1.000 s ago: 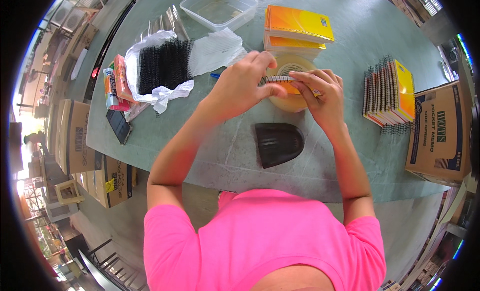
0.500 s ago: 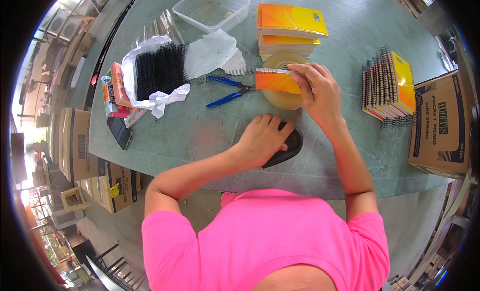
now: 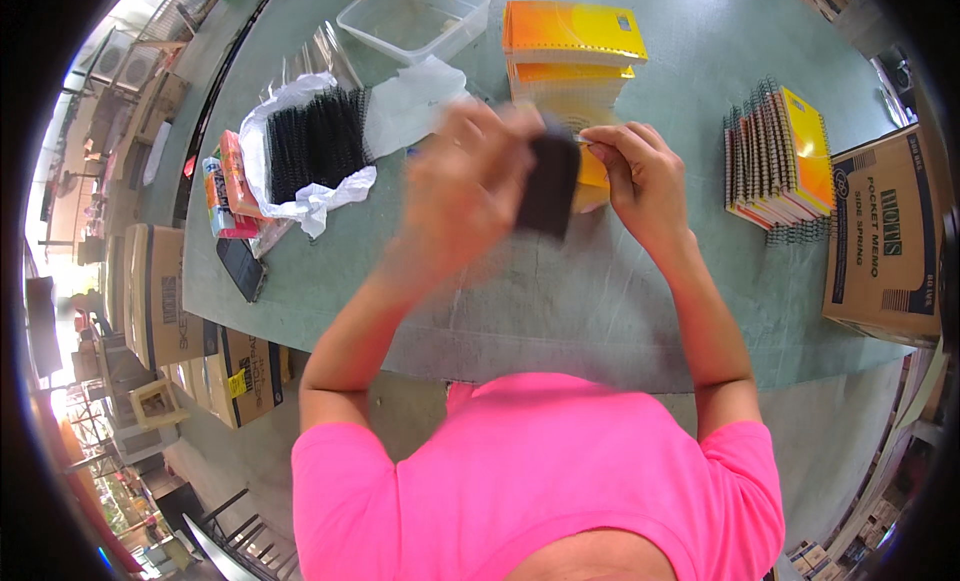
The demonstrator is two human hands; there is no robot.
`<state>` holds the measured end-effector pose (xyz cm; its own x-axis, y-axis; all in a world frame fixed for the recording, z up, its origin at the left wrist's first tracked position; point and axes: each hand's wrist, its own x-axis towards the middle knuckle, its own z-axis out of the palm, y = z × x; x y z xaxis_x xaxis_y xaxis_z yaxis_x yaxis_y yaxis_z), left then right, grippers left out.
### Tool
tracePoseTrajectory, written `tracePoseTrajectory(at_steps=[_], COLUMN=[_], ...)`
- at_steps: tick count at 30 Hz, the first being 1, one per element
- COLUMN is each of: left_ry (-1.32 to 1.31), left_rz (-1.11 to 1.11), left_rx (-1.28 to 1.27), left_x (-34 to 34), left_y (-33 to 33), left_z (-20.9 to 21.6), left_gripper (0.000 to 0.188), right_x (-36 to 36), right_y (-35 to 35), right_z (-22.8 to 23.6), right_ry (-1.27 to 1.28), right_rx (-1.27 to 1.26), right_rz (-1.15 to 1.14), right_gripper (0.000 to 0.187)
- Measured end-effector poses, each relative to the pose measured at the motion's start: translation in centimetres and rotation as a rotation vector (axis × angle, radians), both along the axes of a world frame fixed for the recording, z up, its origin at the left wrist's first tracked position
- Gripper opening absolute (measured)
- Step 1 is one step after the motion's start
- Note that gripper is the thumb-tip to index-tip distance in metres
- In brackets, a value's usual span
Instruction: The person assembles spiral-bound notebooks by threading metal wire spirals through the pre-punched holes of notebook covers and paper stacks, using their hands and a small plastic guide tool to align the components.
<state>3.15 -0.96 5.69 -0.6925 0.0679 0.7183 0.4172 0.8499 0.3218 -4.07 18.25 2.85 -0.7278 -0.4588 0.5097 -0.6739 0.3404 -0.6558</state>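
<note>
We held the block [image 3: 548,186] left of the notebook [image 3: 592,169].
Its long axis pointed away; our left hand [image 3: 465,181] gripped it, our right hand [image 3: 642,171] pinched the notebook.

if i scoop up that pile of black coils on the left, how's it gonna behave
The black coils would probably flex and spring back, being thin, open spirals. They may snag on one another, since they lie packed closely together. The crumpled white paper around them looks thin, so it would likely fold rather than support them.
</note>
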Motion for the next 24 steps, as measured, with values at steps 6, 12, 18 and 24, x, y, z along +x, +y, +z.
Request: tracePoseTrajectory(at_steps=[6, 12, 18, 24], left_ry=[-0.344, -0.295, -0.003, -0.177], left_rz=[-0.077, 0.01, 0.003, -0.12], left_rx=[-0.055, 0.0, 0.121, 0.041], left_x=[1.1, 0.2, -1.2, -0.8], left_y=[2.8, 2.6, 2.2, 3.9], left_z=[-0.4, -0.6, 1.1, -0.2], left_gripper=[0.034, 0.032, 0.032, 0.033], right_x=[0.0, 0.6, -1.7, -1.5], right_y=[0.4, 0.9, 4.3, 3.7], right_z=[0.0, 1.1, -2.2, -1.7], right_ry=[0.049, -0.064, -0.661, -0.666], right_rx=[-0.006, 0.007, -0.368, -0.417], right_rz=[0.027, 0.035, 0.17, 0.19], right_gripper=[0.032, 0.035, 0.023, 0.019])
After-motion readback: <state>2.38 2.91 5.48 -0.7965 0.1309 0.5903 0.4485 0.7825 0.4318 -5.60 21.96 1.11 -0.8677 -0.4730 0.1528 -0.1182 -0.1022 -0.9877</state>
